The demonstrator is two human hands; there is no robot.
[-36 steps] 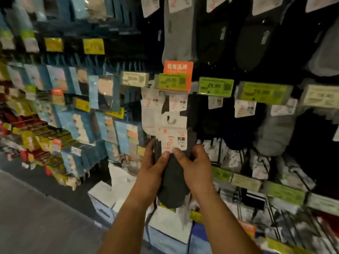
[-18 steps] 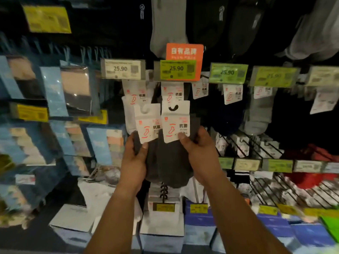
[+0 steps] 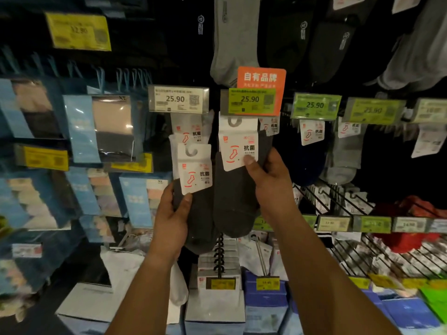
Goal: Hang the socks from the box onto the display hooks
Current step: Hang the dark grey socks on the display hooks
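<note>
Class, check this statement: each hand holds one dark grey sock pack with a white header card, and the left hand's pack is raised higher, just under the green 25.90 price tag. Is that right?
Not quite. The head view shows the right hand holding the higher sock pack just under the green 25.90 price tag. The left hand holds its pack lower. The rest stands.

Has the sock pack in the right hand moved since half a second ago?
Yes. The right-hand sock pack rose toward the orange sign; its card top now reaches the green price tag.

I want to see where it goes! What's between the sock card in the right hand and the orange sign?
Head view: nothing lies between. The card held by the right hand reaches the green 25.90 price tag fronting the orange sign.
</note>
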